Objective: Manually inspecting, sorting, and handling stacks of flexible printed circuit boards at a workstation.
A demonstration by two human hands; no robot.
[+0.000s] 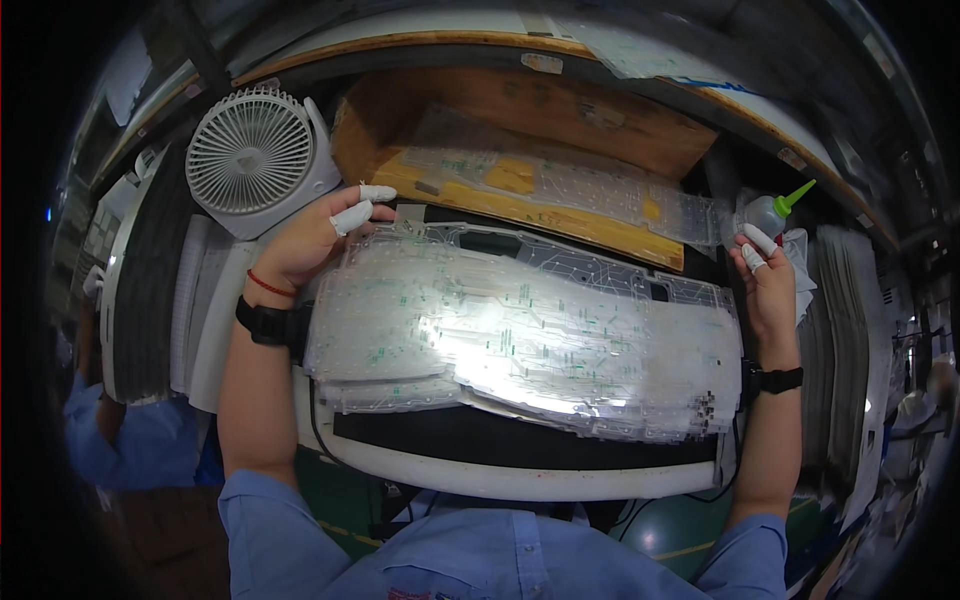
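A thick stack of clear plastic sheets printed with circuit lines (540,325) lies in front of me, glaring bright in the middle. At its far left corner is my left hand (325,232), with white covers on two fingers. Those fingers stretch to the right, apart, with nothing visible between them. Off the far right corner, my right hand (768,285) is raised, two fingertips covered in white. Its fingers are slightly bent and apart, and I see nothing held. A squeeze bottle with a green nozzle (765,215) stands just beyond this hand.
A white fan (250,155) stands at the far left. Behind the stack, a wooden box (590,232) holds more clear printed sheets (570,178). Tall piles of sheets (845,320) rise on the right. The black work surface (470,440) has a white padded near edge (500,480).
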